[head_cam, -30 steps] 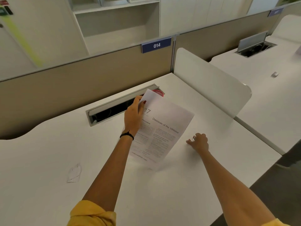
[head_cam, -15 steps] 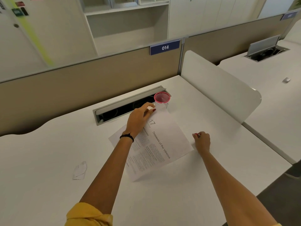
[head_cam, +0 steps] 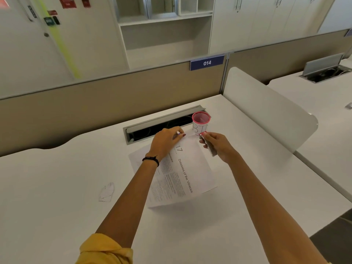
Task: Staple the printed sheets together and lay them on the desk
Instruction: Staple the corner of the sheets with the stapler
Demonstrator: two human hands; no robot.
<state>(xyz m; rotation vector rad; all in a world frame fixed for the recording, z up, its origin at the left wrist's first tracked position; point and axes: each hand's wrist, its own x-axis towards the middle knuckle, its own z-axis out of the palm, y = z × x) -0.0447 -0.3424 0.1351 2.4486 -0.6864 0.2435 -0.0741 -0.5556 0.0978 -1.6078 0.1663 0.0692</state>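
Head view: left hand (head_cam: 167, 142) pinches the far corner of the printed sheets (head_cam: 181, 174), which lie on the desk (head_cam: 57, 187) with their long axis running toward the cup (head_cam: 201, 122). Right hand (head_cam: 219, 146), earlier resting fisted on the desk, now grips the stapler (head_cam: 208, 146) at that corner.
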